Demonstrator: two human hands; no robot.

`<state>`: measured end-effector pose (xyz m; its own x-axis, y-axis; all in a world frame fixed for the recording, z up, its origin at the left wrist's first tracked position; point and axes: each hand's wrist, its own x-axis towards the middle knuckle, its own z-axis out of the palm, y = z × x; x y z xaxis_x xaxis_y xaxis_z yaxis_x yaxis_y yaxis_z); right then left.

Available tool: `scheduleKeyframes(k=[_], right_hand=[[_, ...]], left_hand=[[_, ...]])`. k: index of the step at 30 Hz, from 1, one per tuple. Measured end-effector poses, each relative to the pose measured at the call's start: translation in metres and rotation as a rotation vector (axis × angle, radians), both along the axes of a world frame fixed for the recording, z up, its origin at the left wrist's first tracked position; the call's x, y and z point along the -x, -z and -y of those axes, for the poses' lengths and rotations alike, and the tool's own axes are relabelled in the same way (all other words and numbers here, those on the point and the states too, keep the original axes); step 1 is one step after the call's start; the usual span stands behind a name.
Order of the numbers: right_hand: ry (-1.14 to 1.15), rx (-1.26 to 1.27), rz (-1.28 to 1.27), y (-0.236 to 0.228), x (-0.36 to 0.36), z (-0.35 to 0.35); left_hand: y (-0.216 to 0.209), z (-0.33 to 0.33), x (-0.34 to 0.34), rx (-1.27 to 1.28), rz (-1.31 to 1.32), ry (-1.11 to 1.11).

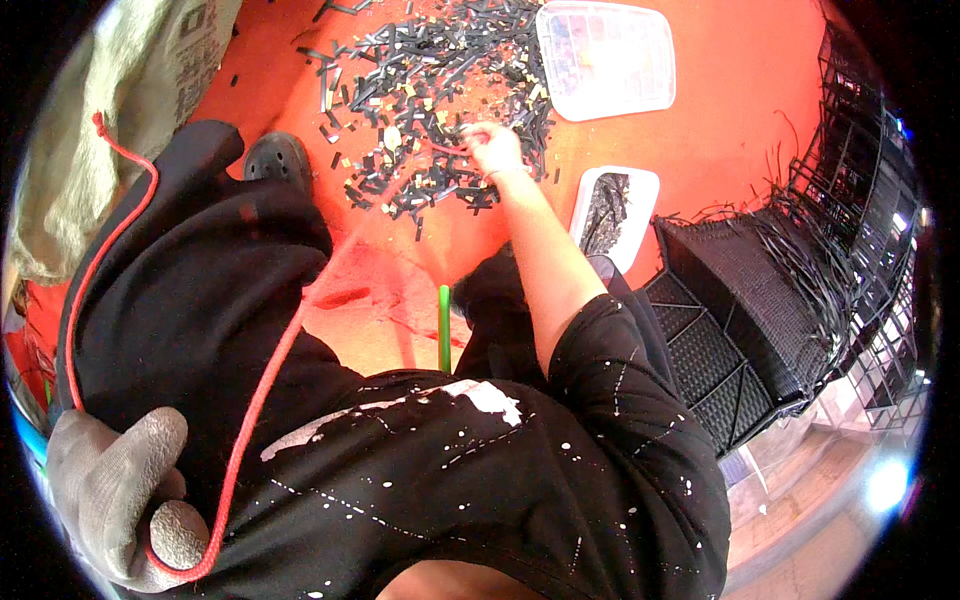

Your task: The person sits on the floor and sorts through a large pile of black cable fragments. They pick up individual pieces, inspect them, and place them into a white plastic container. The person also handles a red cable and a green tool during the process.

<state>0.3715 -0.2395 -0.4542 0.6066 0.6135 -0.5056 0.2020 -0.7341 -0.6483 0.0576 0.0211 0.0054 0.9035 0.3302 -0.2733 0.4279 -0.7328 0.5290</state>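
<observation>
A red cord point(262, 385) runs through my left hand point(128, 498), which wears a grey coated work glove and is closed round it at the lower left. From the glove one length rises over my left knee to a frayed end. The other length stretches up across the floor, blurred and faint, toward my bare right hand point(494, 150). That hand is closed over a pile of short black strips and small yellowish pieces point(440, 85). A red stretch of cord shows at its fingertips.
A clear lidded plastic box point(608, 62) lies beyond the pile. Nearer on the right sits a white tray point(630, 235) of dark bits. Black woven wicker frames point(745, 290) with loose strands stand at right. A pale sack point(120, 110) lies at left, and a green rod point(445, 330) between my legs.
</observation>
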Motion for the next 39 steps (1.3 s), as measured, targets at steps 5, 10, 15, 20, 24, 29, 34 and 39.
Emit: scheduleKeyframes(k=[5, 10, 15, 20, 24, 29, 34, 39], right_hand=[[0.089, -0.032, -0.053, 0.005, 0.002, 0.021], [0.317, -0.204, -0.078, 0.012, -0.05, 0.054], [0.325, -0.176, -0.058, -0.02, -0.089, 0.073], [0.232, 0.004, 0.09, -0.03, -0.063, 0.09], [0.114, 0.119, 0.16, 0.02, -0.021, 0.121], [0.108, 0.153, 0.182, -0.004, -0.01, 0.113], [0.022, 0.119, 0.083, 0.003, 0.017, 0.105], [-0.041, 0.062, 0.191, -0.022, 0.041, 0.065]], left_hand=[[0.003, 0.002, -0.004, -0.044, 0.063, 0.015], [0.002, 0.011, -0.005, -0.076, 0.022, -0.056], [-0.001, 0.011, 0.003, 0.012, -0.047, -0.127], [-0.004, 0.019, 0.008, -0.047, -0.117, -0.224], [-0.006, 0.012, 0.02, -0.013, -0.129, -0.21], [-0.002, 0.019, 0.036, 0.044, -0.094, -0.294], [-0.007, 0.019, 0.018, -0.033, -0.096, -0.221], [-0.009, 0.017, 0.016, 0.017, -0.121, -0.18]])
